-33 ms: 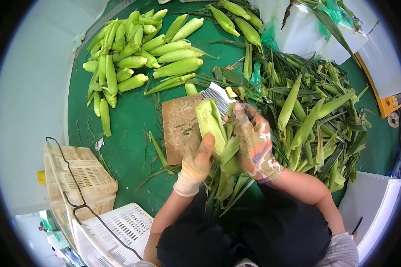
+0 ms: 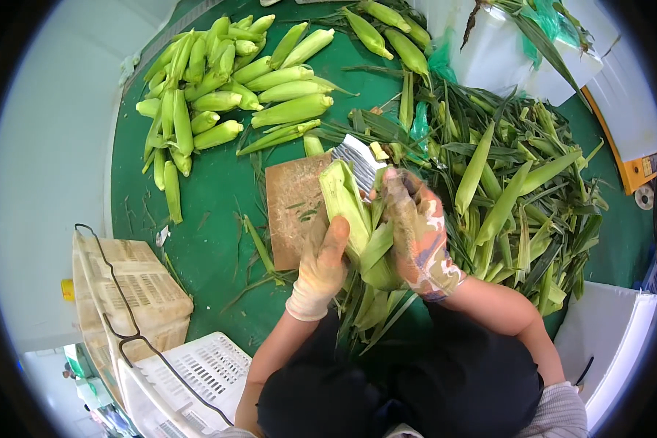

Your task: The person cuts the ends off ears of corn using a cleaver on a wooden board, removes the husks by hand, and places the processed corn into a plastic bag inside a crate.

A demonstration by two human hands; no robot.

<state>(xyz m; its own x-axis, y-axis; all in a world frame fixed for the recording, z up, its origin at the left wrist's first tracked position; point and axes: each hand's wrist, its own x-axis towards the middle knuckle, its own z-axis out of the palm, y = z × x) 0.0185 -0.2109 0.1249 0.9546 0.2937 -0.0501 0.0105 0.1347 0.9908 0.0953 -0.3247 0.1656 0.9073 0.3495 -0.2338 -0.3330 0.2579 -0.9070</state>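
Note:
My left hand (image 2: 320,270), in a pale glove stained at the fingers, is wrapped round an ear of corn (image 2: 345,204) in its light green husk. The ear stands tilted, its blunt cut end pointing up and away from me. On its right side, my right hand (image 2: 422,244), in a camouflage-patterned glove, has its fingers closed on a strip of husk (image 2: 379,191). Loosened husk leaves (image 2: 378,270) hang down between my hands. Just beyond the ear lies a brown board (image 2: 290,212) and a silver-and-white striped piece (image 2: 358,165), partly hidden.
Several trimmed ears of corn (image 2: 219,87) lie heaped at the far left of the green table (image 2: 219,292). Stripped husks (image 2: 518,190) pile up on the right. Crates (image 2: 190,376) stand at the near left. More ears (image 2: 394,36) lie at the back.
The top of the ear has shifted very slightly to the left. Both hands keep their hold.

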